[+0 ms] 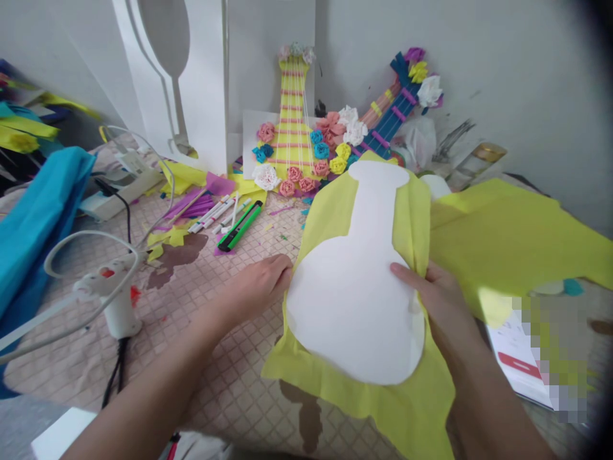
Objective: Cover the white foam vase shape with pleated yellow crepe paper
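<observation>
A white guitar-shaped cutout (357, 300) lies on a sheet of yellow crepe paper (378, 396), both lifted off the table. My left hand (261, 281) grips the cutout's left edge together with the yellow paper. My right hand (438, 303) holds the right edge, thumb on the white face and fingers behind the folded yellow paper.
Two decorated paper guitars (292, 128) with paper roses lean on the wall behind. A glue gun (112, 297) with cable stands at left, a green cutter (239, 227) and markers (213, 214) lie mid-table. More yellow paper (517, 243) spreads right; blue paper (33, 223) at far left.
</observation>
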The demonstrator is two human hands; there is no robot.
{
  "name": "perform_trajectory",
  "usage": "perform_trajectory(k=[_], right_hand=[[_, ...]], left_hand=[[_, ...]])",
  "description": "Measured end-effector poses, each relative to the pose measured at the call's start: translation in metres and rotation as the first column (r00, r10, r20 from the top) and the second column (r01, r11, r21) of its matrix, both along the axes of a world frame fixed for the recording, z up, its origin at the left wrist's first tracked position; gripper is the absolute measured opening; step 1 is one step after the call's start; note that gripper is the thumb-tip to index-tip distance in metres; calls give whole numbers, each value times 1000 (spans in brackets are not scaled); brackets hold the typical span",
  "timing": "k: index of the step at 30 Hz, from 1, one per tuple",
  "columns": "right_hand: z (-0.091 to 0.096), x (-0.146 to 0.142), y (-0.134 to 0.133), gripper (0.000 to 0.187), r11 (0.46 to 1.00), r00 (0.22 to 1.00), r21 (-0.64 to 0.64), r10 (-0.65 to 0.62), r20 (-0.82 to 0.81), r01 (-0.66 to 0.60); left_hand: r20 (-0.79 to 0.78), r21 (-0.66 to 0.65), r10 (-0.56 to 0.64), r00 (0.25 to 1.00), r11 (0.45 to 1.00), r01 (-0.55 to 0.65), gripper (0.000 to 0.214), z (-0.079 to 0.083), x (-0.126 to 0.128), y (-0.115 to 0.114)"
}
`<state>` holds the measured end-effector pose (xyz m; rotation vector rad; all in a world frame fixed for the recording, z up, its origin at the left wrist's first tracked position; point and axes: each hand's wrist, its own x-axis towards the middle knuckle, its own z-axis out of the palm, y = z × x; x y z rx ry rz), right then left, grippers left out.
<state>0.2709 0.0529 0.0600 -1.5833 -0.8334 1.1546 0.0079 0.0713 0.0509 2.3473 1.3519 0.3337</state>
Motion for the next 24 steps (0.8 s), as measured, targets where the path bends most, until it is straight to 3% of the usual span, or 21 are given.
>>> perform_trajectory(k=[5, 9, 13, 18, 24], right_hand=[[-3, 1, 2, 26, 1000, 1000, -14, -18, 22, 18], [-3, 0, 2, 27, 1000, 1000, -6, -19, -11, 19], [-4, 1, 1, 27, 1000, 1000, 3, -25, -7, 25], [-4, 2, 1, 29, 1000, 1000, 9, -28, 1, 28], [-2, 1, 1, 29, 1000, 1000, 6, -21, 19, 21]], left_hand=[[54, -17, 23, 998, 1000, -22, 27, -1, -2, 1], [2, -61, 70, 998, 996, -70, 28, 1, 0, 1], [-19, -63, 9, 1000, 998, -10, 25, 3, 2, 0], [-20, -73, 45, 999, 996, -46, 26, 3, 2, 0], [-6, -64, -14, 1000, 998, 13, 21, 2, 2, 1]])
